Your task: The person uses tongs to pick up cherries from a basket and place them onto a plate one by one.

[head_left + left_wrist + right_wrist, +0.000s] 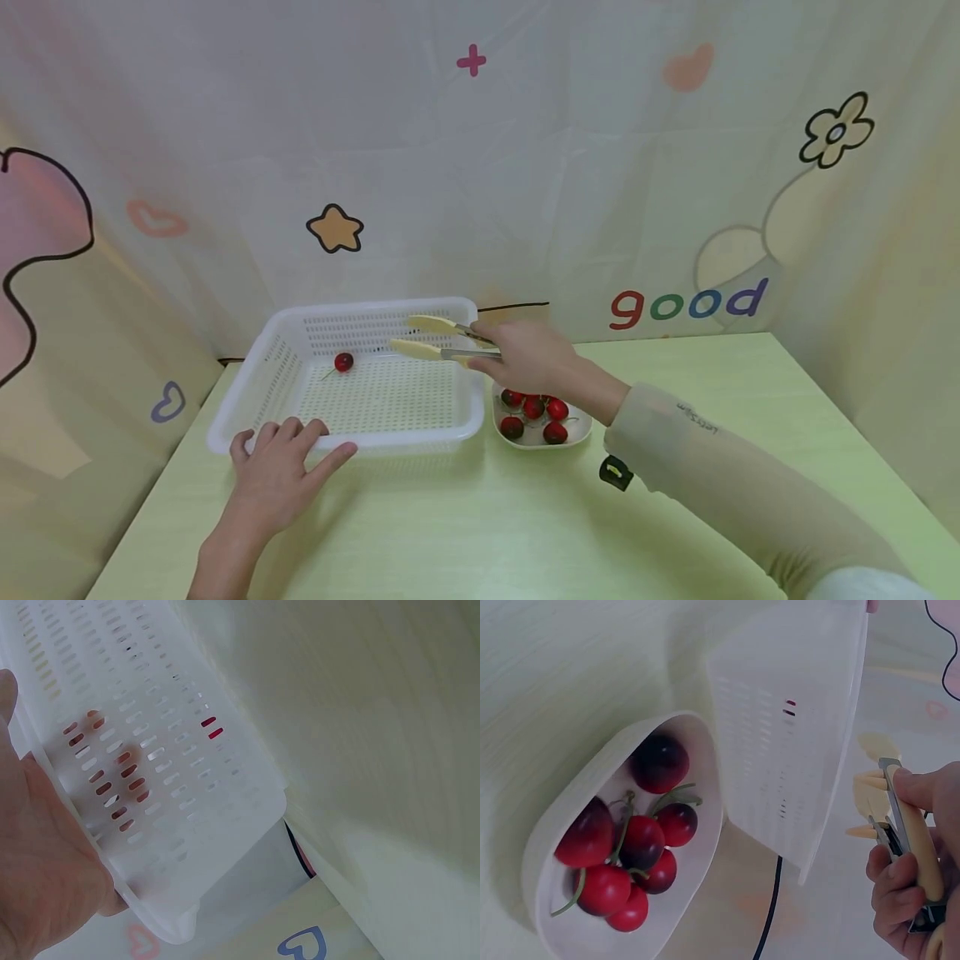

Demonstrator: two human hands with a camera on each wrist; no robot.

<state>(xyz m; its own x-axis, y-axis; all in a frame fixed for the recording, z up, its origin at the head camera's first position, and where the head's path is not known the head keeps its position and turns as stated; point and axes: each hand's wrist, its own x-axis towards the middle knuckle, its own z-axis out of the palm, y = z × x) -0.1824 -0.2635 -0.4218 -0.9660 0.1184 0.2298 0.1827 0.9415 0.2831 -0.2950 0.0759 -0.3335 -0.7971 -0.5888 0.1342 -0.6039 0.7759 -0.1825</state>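
Observation:
My right hand (532, 357) grips a pair of food tongs (420, 350) with cream-yellow tips and metal arms. The tips stand apart above the right part of a white slotted plastic basket (420, 436), with nothing between them. One dark red cherry (343, 362) with a stem lies on the basket floor toward the back left. At the near left rim, my left hand (273, 479) holds the basket; in the left wrist view its fingers show through the slots. Right of the basket, a small white bowl (544, 862) holds several stemmed cherries (604, 889).
Both containers stand on a pale green-yellow table (480, 533). Behind it hangs a printed curtain (480, 183) with a star, hearts and lettering. A small black tag-like piece (617, 472) shows beside the right sleeve (720, 467).

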